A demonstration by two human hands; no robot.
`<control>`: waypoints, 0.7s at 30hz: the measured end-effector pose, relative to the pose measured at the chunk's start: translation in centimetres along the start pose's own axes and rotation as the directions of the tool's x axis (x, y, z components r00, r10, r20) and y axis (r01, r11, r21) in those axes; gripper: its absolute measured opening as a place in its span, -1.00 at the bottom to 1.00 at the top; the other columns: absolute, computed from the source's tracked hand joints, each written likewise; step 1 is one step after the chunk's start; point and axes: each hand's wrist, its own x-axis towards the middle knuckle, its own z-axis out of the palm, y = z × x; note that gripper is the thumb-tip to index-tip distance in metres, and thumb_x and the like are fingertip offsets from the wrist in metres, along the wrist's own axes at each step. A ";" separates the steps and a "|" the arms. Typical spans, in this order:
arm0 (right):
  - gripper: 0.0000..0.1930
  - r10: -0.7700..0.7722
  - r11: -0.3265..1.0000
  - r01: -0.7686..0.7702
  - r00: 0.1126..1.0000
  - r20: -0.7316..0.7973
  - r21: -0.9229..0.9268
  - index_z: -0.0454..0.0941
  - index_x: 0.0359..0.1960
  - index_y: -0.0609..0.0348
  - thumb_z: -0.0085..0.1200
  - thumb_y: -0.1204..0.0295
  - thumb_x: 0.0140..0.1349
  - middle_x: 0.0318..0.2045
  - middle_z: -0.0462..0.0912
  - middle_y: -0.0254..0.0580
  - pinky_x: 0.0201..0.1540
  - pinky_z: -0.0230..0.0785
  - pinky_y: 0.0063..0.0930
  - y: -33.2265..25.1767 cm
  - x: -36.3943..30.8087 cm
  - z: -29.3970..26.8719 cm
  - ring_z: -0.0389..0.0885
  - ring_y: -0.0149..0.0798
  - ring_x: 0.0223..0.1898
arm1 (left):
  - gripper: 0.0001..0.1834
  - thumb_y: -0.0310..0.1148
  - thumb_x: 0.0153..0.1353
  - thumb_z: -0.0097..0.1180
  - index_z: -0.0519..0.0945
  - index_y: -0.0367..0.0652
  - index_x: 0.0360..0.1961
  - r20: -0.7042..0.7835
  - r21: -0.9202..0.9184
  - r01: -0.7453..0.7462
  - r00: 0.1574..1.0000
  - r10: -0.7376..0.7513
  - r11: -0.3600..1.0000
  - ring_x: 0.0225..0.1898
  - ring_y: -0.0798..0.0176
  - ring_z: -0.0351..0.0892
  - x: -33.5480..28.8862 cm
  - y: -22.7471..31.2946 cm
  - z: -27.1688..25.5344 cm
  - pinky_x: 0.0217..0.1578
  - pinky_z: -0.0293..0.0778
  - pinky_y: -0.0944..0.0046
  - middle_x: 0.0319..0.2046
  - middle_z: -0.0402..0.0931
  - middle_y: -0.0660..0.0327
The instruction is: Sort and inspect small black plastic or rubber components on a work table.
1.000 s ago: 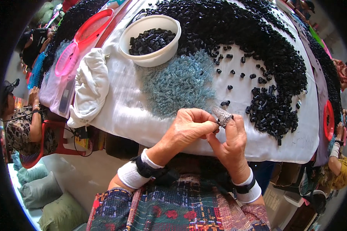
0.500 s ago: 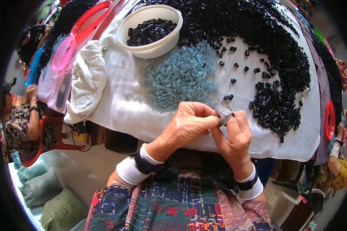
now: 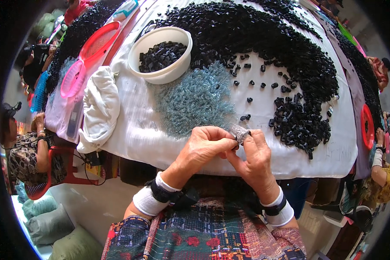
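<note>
Pinching a small grey piece (image 3: 239, 133) between both thumbs and forefingers, I have my left hand (image 3: 203, 147) and right hand (image 3: 255, 158) pressed together at the near edge of the white-covered table (image 3: 134, 134). My fingers are curled tight around the piece, which sits at my fingertips just over the cloth; I cannot tell what kind of part it is. Each wrist carries a white cuff with a black strap. Just beyond my hands spreads a heap of small blue-grey springs (image 3: 197, 99), and to its right lie scattered black plastic pieces (image 3: 299, 123) that thicken into a wide dark bank curving across the far table. Left of the springs rests a folded white cloth (image 3: 99, 108). Farther off stands a white bowl (image 3: 162, 54) of black pieces, and beyond it a pink basket (image 3: 80, 73).
</note>
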 end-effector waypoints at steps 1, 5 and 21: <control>-0.72 0.005 1.000 -0.005 1.000 0.001 -0.015 0.43 -0.49 0.31 0.30 0.53 -0.22 -0.47 0.44 -0.01 -0.42 0.35 -0.22 0.1 -0.1 -0.1 0.44 0.01 -0.42 | -0.82 -0.38 0.10 0.21 0.61 -0.31 -0.37 0.009 0.007 0.000 1.000 0.000 1.000 -0.49 0.48 0.53 0.0 -0.1 0.1 -0.43 0.44 0.50 -0.50 0.59 0.26; -0.74 -0.011 0.999 0.011 1.000 -0.011 -0.043 0.43 -0.50 0.31 0.29 0.51 -0.19 -0.49 0.44 -0.01 -0.46 0.35 -0.24 0.2 -0.6 -0.4 0.45 0.01 -0.46 | -0.79 -0.34 0.13 0.21 0.62 -0.30 -0.35 0.013 0.030 0.000 1.000 0.000 1.000 -0.45 0.47 0.52 -0.3 0.0 0.3 -0.41 0.45 0.47 -0.47 0.58 0.27; -0.73 0.047 0.999 -0.047 0.997 -0.055 0.012 0.46 -0.32 0.35 0.21 0.55 -0.10 -0.38 0.50 0.02 -0.28 0.42 -0.25 2.5 0.1 -2.7 0.49 0.04 -0.32 | -0.76 -0.27 0.24 0.09 0.61 -0.25 -0.32 0.045 -0.021 0.004 0.999 -0.003 1.000 -0.41 0.35 0.62 -0.5 2.0 -1.5 -0.41 0.52 0.43 -0.37 0.63 0.15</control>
